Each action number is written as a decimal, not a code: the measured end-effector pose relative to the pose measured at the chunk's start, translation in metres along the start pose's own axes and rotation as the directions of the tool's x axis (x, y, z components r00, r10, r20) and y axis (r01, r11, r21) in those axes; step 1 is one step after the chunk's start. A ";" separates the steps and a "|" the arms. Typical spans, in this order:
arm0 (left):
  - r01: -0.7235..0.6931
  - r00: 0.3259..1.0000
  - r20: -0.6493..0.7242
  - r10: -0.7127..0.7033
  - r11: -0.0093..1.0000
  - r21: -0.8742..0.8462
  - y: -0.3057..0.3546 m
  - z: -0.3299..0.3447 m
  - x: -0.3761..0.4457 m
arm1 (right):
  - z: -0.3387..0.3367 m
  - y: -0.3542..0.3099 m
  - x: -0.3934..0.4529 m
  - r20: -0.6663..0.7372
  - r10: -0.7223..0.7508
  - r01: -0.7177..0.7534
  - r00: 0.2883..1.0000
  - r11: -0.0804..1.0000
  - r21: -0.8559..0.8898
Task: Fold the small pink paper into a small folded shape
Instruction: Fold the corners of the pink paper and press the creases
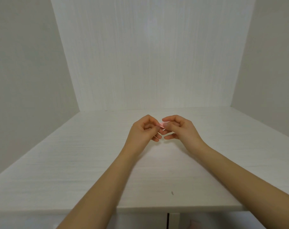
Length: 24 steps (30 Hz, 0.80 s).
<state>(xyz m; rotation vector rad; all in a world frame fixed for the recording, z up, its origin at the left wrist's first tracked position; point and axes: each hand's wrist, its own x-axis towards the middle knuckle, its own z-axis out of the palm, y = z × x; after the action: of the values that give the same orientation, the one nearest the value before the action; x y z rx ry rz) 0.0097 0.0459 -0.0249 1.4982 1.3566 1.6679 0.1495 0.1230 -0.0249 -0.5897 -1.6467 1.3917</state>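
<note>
A small pink paper (161, 124) shows as a thin sliver between my two hands, held a little above the white table (74, 154) near its middle. My left hand (144, 130) pinches its left end with thumb and fingers curled. My right hand (179, 128) pinches its right end, thumb on top and the other fingers curled below. Most of the paper is hidden by my fingertips, so its folded form cannot be made out.
A white wood-grain panel (148, 55) rises behind the table and plain walls close in on both sides. The table's front edge (173, 208) runs below my forearms, with a small dark speck (172, 193) near it.
</note>
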 end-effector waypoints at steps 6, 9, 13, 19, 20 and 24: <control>-0.017 1.000 -0.004 0.017 1.000 0.019 0.000 -0.001 0.000 | -0.002 0.001 0.002 0.017 0.069 -0.070 0.997 0.996 0.049; -0.016 1.000 -0.010 0.016 0.999 0.038 -0.002 -0.002 0.001 | -0.003 0.002 0.003 -0.001 0.065 -0.065 0.998 0.997 0.047; -0.074 0.993 -0.075 0.087 0.984 0.159 -0.004 -0.003 0.002 | -0.003 0.004 0.003 0.025 0.029 -0.030 0.999 0.999 0.039; -0.045 0.994 -0.098 0.058 0.990 0.130 -0.005 -0.004 0.004 | 0.000 0.004 0.002 0.089 0.008 -0.010 0.996 1.000 0.022; -0.041 0.993 -0.105 0.054 0.992 0.119 -0.005 -0.004 0.004 | 0.000 0.004 0.002 0.092 0.010 -0.012 0.996 1.000 0.019; -0.041 0.989 -0.142 0.052 0.996 0.079 -0.004 -0.005 0.005 | 0.002 0.003 0.000 0.089 0.007 -0.002 0.996 0.998 -0.058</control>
<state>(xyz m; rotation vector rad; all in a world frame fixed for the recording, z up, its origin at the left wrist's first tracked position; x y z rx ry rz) 0.0033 0.0498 -0.0259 1.4859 1.4862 1.8023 0.1470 0.1224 -0.0278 -0.5723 -1.7623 1.3951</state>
